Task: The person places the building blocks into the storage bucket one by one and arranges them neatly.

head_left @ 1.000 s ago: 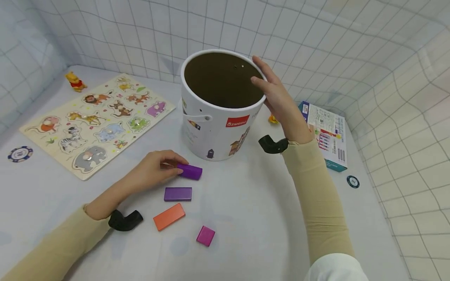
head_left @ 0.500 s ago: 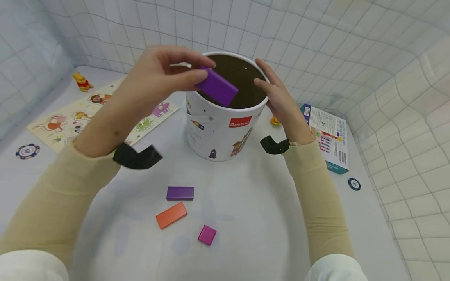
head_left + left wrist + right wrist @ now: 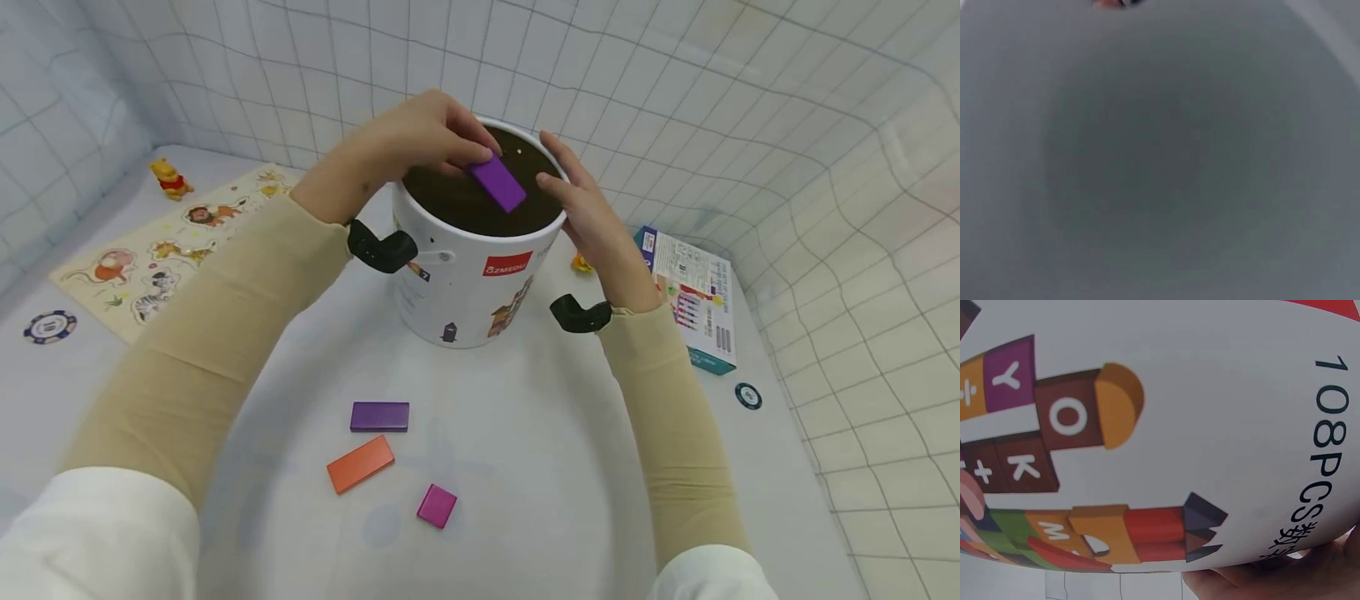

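A white printed bucket (image 3: 465, 292) stands upright on the table, its opening dark inside. Over that opening my left hand (image 3: 423, 137) pinches a purple block (image 3: 498, 183) by one end between thumb and fingers. The left wrist view is a grey blur. My right hand (image 3: 592, 212) grips the bucket's right rim, with thumb and a finger over the edge. In the right wrist view, part of the right hand (image 3: 1285, 575) lies against the bucket's printed side. On the table in front lie a second purple block (image 3: 379, 417), an orange block (image 3: 361, 464) and a small magenta block (image 3: 437, 506).
A wooden animal puzzle board (image 3: 112, 275) lies at the left, partly behind the left arm. Near it are a bear figure (image 3: 171, 179) and a poker chip (image 3: 50, 327). A printed box (image 3: 697, 300) and another chip (image 3: 748, 396) lie at the right.
My left hand has lifted the purple block off the table and carried it up and right, over the bucket's opening. The right hand stays on the rim.
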`<state>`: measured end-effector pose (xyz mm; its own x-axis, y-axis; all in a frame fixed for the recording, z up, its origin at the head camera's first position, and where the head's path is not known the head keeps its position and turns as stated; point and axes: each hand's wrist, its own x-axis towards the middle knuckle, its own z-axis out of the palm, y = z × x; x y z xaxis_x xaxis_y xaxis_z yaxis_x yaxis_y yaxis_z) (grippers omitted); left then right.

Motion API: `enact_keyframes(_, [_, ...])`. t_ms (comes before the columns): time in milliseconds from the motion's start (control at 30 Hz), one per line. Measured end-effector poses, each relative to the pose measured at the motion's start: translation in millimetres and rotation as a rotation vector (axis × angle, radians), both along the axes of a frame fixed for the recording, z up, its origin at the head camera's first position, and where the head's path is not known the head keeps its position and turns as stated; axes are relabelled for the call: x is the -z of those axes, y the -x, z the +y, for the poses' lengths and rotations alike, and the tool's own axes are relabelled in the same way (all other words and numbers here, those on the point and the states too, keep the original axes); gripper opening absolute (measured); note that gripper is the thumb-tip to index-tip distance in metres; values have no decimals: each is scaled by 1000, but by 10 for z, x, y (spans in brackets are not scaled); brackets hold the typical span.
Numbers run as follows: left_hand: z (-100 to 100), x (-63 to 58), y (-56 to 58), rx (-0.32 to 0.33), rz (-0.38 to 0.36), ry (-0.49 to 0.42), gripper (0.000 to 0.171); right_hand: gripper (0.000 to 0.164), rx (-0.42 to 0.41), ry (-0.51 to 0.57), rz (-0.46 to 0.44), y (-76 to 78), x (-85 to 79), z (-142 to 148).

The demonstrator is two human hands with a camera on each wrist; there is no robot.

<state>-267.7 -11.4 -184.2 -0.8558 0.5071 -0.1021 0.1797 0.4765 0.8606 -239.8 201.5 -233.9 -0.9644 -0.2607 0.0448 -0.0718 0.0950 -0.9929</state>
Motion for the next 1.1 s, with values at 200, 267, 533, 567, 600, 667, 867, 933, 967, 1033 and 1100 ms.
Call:
enact_keyframes(200, [62, 35, -5, -22, 48, -39, 32, 51, 8, -19, 5, -8, -2, 15])
enact_keyframes(267, [37, 49, -55, -50, 95, -132, 32, 50, 11, -19, 6, -13, -1, 21])
enact_keyframes(533, [-386, 276, -699, -135, 269, -599, 23, 49, 26, -20, 15, -26, -27, 37])
enact_keyframes(567, [-467, 363, -790, -127, 266, -628, 23, 49, 29, -24, 16, -28, -28, 36])
enact_keyframes(600, [-547, 463, -878, -125, 257, -624, 23, 50, 29, -27, 17, -31, -28, 35])
enact_keyframes(667, [-706, 718, -1027, -110, 212, -566, 24, 50, 31, -31, 16, -32, -26, 35])
enact_keyframes(867, [-1082, 1561, -1301, 11, -29, -275, 34, 50, 29, -41, 28, -23, -21, 30])
enact_keyframes(933, [-1162, 1771, -1344, 84, -87, -233, 39, 50, 30, -40, 30, -23, -24, 30])
enact_keyframes(967, [-1188, 1858, -1363, 121, -94, -204, 43, 50, 31, -38, 28, -24, -26, 31])
enact_keyframes(1033, [-1218, 1991, -1390, 190, -62, -142, 48, 50, 32, -33, 25, -28, -28, 33])
enact_keyframes(1100, [-1223, 2071, -1414, 237, 19, -70, 51, 50, 30, -29, 20, -30, -31, 32])
